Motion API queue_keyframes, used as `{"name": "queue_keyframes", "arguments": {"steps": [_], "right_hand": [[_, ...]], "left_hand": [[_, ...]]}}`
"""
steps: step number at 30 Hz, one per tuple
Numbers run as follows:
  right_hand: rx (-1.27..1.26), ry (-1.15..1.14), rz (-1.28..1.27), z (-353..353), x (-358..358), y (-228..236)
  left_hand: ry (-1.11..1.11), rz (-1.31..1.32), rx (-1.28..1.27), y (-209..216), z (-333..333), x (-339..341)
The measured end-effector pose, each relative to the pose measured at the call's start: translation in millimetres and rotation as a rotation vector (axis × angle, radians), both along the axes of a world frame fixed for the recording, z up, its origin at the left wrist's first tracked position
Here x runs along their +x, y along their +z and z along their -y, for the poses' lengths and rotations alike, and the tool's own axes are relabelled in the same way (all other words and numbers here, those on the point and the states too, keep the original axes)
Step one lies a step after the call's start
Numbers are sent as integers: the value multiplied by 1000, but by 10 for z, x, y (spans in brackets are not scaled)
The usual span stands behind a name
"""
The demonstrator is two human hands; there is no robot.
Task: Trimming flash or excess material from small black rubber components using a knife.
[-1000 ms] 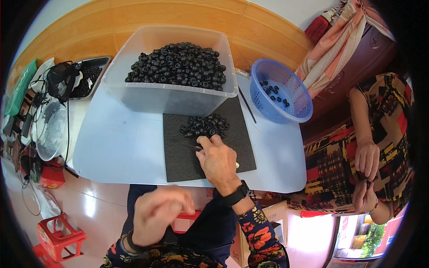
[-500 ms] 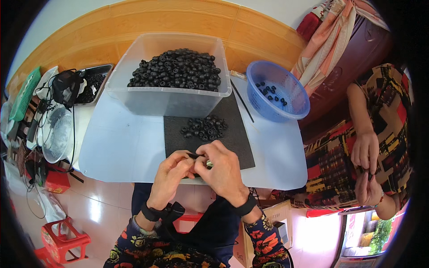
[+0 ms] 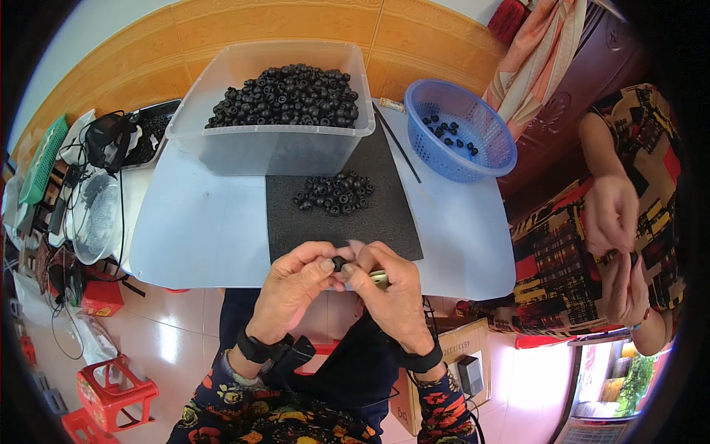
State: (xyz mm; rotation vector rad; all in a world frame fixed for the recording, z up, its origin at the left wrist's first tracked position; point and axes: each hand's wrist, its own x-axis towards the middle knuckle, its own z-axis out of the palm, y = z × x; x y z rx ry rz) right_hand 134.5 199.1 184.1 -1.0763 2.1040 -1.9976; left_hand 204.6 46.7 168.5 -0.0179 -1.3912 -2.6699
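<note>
Just above the table's near edge, my left hand [image 3: 296, 285] pinches a small round black hollow part [image 3: 339, 263] between thumb and fingertips. My right hand [image 3: 392, 292] meets it from the other side, its thumb against the part. A slim tool with a pale green handle [image 3: 379, 279] is gripped in my right hand; a blurred greyish tip, perhaps a blade, shows by the fingers. Beyond my hands, a small pile of like black parts [image 3: 334, 194] lies on a dark mat [image 3: 296, 229].
Behind the pile stands a clear plastic bin [image 3: 274, 152] heaped with black parts. A blue basket [image 3: 462, 159] at the right holds several more. A thin black rod [image 3: 397, 144] lies between them. At the right, another person's hands [image 3: 617, 237] work close by. Red stools [image 3: 118, 392] stand lower left.
Both hands have drawn slightly apart, and the black part between them now shows. More of the green handle is visible. The view has shifted a little; the other person's hands have moved.
</note>
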Motion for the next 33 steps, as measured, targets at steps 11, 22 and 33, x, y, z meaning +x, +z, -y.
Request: {"name": "queue_keyframes", "arguments": {"steps": [11,22,33], "right_hand": [[-144,69,444,-83,61,116],[-160,86,530,-71,59,61],[-208,96,471,-58,107,132]], "left_hand": [[-18,-38,-149,20,-161,20],[140,-68,-444,49,-168,33],[67,-53,-246,51,-165,35]]}}
